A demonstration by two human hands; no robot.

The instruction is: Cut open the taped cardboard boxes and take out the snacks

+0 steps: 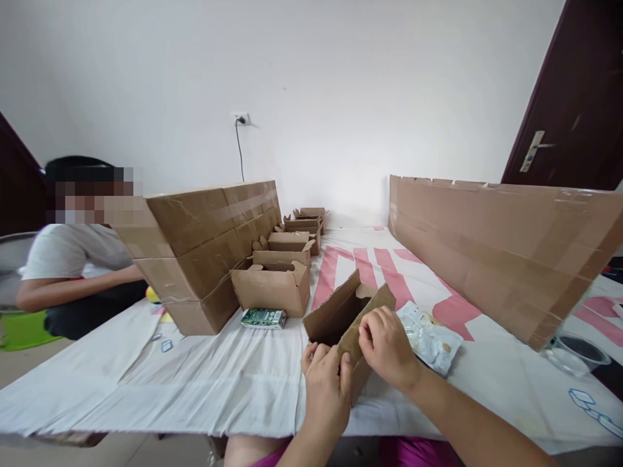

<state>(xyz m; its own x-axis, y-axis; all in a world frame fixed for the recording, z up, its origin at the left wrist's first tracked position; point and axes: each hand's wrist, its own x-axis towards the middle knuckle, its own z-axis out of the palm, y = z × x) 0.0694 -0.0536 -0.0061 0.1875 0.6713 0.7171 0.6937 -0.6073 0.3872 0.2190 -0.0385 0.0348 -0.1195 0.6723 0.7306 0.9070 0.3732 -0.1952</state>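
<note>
An open cardboard box [335, 308] stands at the near edge of the cloth-covered table, its flaps raised. My left hand [327, 376] grips the near end of the box, with fingers over its edge and the thumb on the right side. My right hand [387, 344] is closed on the right-hand flap, fingers curled at its upper edge. To the right of the box lies a white snack packet [435, 344], partly behind my right wrist. A small green carton [263, 318] rests on the cloth to the left. The inside of the box is dark.
Several open cardboard boxes [272, 285] run in a row toward the wall. Left of them rises a wall of stacked boxes [199, 253]; a long cardboard panel [491, 246] stands at right. A clear plastic container [577, 353] sits beside it. Another person [78, 259] crouches at left.
</note>
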